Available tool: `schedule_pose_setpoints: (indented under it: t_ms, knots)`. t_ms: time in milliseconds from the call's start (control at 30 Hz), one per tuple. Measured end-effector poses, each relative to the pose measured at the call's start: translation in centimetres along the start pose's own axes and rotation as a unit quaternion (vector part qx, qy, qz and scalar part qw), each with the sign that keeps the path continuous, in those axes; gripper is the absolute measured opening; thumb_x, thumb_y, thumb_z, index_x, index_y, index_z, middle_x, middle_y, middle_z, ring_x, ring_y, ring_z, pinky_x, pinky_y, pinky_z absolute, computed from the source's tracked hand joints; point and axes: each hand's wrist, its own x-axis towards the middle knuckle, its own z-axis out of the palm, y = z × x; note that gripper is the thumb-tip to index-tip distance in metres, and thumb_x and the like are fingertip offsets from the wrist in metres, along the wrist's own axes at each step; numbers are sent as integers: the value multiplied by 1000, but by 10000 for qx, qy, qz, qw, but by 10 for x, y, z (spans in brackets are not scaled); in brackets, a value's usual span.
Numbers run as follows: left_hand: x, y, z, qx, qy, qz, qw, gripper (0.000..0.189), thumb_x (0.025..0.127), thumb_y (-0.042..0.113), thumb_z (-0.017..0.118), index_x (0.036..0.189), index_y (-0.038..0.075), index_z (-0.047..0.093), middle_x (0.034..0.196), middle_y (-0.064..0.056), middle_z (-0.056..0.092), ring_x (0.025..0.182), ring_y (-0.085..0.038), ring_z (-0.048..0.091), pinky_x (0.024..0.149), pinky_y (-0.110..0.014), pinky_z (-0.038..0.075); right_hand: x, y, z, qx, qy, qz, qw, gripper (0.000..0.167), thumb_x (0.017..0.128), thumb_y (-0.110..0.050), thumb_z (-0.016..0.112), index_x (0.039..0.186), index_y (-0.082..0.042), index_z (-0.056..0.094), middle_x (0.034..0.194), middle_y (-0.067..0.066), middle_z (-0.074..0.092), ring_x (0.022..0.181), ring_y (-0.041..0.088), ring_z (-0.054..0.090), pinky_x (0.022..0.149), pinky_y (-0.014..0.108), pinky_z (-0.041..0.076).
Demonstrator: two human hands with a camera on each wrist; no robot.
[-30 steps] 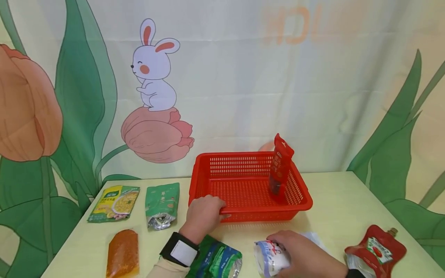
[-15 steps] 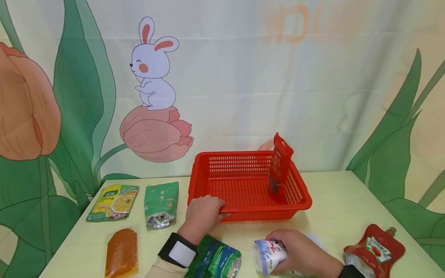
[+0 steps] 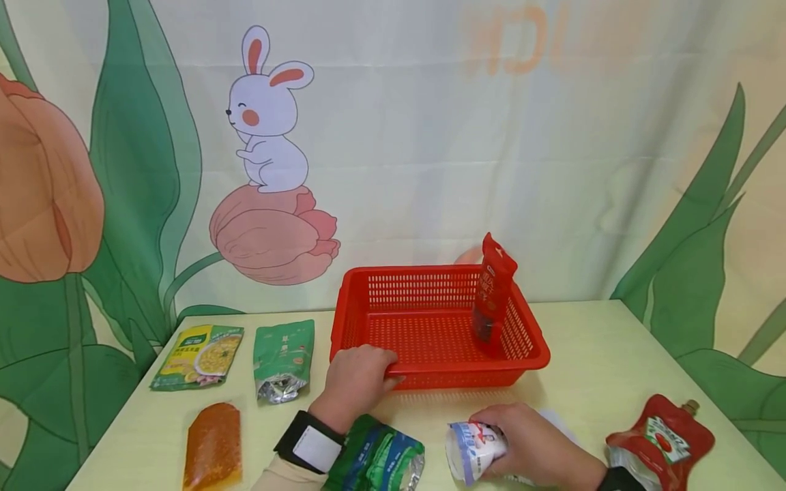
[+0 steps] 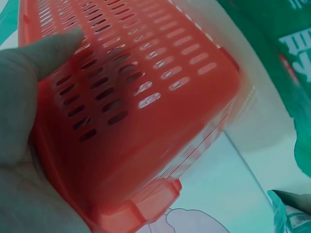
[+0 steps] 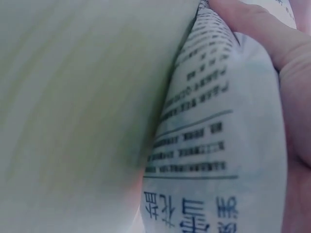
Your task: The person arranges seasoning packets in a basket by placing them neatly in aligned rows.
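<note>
My left hand [image 3: 358, 379] grips the near left rim of a red perforated plastic basket [image 3: 454, 379]. In the left wrist view its thumb lies against the slotted basket wall [image 4: 160, 131]. At the front of the table my right hand [image 3: 533, 442] holds a white and lavender plastic bag [image 3: 475, 450], fingers and thumb curled round it. Printed text covers the white bag [image 5: 214, 126] in the right wrist view, where it is close over the pale surface. Inside the basket, on the right, a red packet [image 3: 493, 293] stands upright.
Left of the basket lie a yellow-green soup packet [image 3: 199, 356], a green pouch [image 3: 285, 354] and an orange-brown sauce packet [image 3: 213, 443]. A green and blue packet [image 3: 377, 453] lies beside my left wrist. A red spouted ketchup pouch [image 3: 663, 436] is at the right. A printed curtain hangs behind.
The right hand has tilted the white bag slightly and shifted a little toward the left. The left hand stays on the basket rim. The whole view has drifted slightly.
</note>
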Motion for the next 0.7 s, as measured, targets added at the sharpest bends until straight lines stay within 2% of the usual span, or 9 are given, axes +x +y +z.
schedule_pose_setpoints:
  t_ms: [400,700]
  knots:
    - [0,-4,-4,-330,-57,304,9990,22,84,41,82,89,21,74,74,5,71,64,-10,57,62,-31,52,-1,0,-1,-37,0,-30,10000,56,69,-39,94,120,-28,72,103,-22,68,90,4,59,82,24,53]
    - [-3,-4,-15,-1003,-316,392,9937,29,85,39,83,103,16,75,85,4,73,70,-9,59,73,-30,59,-2,1,0,-46,0,39,10000,58,71,-39,93,123,-24,72,104,-20,69,90,5,59,83,24,54]
